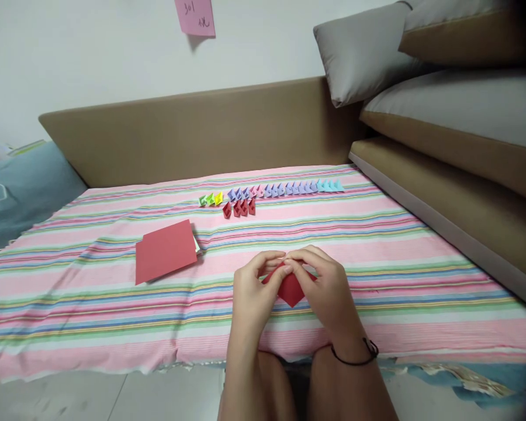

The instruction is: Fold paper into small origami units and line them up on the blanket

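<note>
A folded piece of red paper (pixel 291 290) is held between both my hands, one corner pointing toward me. My left hand (pixel 258 280) pinches its upper edge from the left, thumb over the top. From the right, my right hand (pixel 322 273) grips the same edge, and the fingertips of both hands meet there. Its far side is hidden behind my fingers. Beyond my hands lies a short row of small dark red folded paper pieces (pixel 244 208). To the left rests a stack of red paper sheets (pixel 166 251), with paler paper showing under its right edge.
Behind the dark red pieces runs a longer row of purple, pink and blue folded papers (pixel 289 189), with green and yellow ones (pixel 211 199) at its left. A striped cloth (pixel 92 292) covers the surface. Cushions (pixel 456 111) are piled at right; a brown backrest (pixel 201 134) stands behind.
</note>
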Demonstrator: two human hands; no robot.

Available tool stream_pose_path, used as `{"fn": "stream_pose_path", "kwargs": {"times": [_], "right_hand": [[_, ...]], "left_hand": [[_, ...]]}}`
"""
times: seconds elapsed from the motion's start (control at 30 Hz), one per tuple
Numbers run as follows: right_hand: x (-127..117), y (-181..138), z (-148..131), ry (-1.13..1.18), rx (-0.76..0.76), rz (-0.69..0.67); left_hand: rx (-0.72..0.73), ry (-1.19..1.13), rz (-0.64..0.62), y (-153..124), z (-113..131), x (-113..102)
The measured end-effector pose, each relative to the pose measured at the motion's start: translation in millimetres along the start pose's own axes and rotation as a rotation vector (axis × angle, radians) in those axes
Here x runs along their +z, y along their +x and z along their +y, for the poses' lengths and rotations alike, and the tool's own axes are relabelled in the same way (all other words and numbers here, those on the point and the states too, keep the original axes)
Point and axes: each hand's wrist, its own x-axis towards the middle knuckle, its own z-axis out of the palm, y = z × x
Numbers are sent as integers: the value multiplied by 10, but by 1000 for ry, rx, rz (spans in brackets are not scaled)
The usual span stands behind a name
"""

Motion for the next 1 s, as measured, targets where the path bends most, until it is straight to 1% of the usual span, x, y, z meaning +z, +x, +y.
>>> {"fn": "stream_pose_path", "kwargs": {"times": [0.13, 0.4, 0.5, 0.6, 0.7, 0.77, 0.83, 0.9, 0.93, 1.0], "right_hand": [[24, 3, 1, 41, 63, -23], [7, -11, 15, 235, 301, -52], [-25, -15, 33, 281, 351, -70], [-83, -18, 44, 309, 362, -97], [-139, -22, 66, 298, 373, -83], [-160, -23, 84, 273, 395, -61], [-161, -19, 95, 256, 422, -10], [-145, -14, 93, 303, 454, 21], [-131, -13, 89, 361, 474, 9], [-98, -16, 79, 503, 517, -69]], "left_hand": [[-101, -64, 2, 3, -17, 3], [-133, -266, 127, -3, 20, 23], [-116, -306, 202, -6, 20, 25], [-116, -344, 292, -6, 23, 13], [-123, -366, 374, -3, 34, 4], [-111, -370, 406, 1, 37, 0], [-96, -376, 421, 6, 31, -2], [-86, -376, 428, 12, 14, 0], [-79, -369, 423, 14, 5, 3], [-53, -343, 397, 17, -14, 13]]}}
